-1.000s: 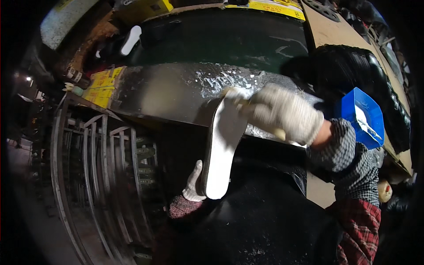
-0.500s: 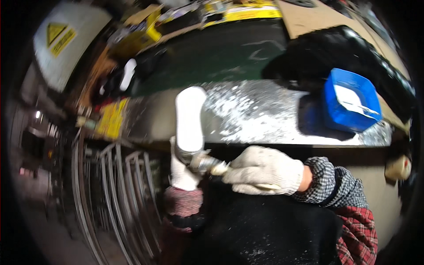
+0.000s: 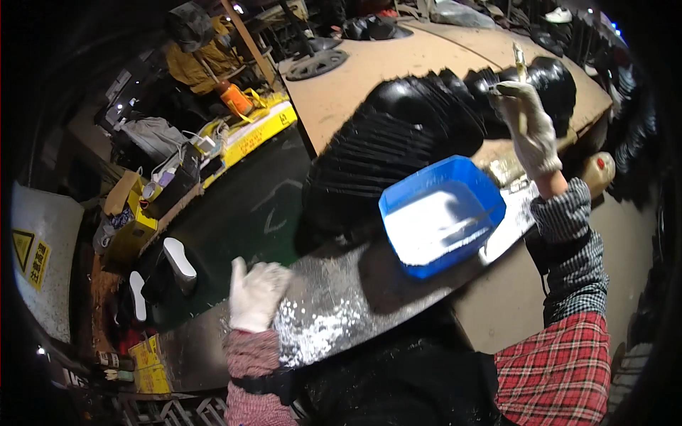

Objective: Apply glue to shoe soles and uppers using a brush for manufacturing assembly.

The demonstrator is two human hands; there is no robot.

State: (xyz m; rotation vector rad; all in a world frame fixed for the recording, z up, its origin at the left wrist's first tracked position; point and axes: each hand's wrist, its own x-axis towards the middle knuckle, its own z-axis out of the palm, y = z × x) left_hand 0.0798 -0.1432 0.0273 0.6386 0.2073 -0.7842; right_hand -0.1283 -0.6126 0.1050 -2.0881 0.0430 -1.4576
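Head view: left hand (image 3: 257,295), gloved, rests flat and open on the metal plate (image 3: 369,284), holding nothing, beside white powder (image 3: 316,330). Right hand (image 3: 529,128), gloved, is raised over the black soles (image 3: 419,128), closed on a thin brush (image 3: 520,60). Blue tub (image 3: 440,213) stands on the plate between them.

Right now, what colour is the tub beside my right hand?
Blue, with white paste inside; the tub shows best in the head view.

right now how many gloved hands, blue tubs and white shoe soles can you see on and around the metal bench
gloved hands: 2, left hand on the metal bench, right hand raised, gripping a brush
blue tub: 1
white shoe soles: 2, and
total: 5
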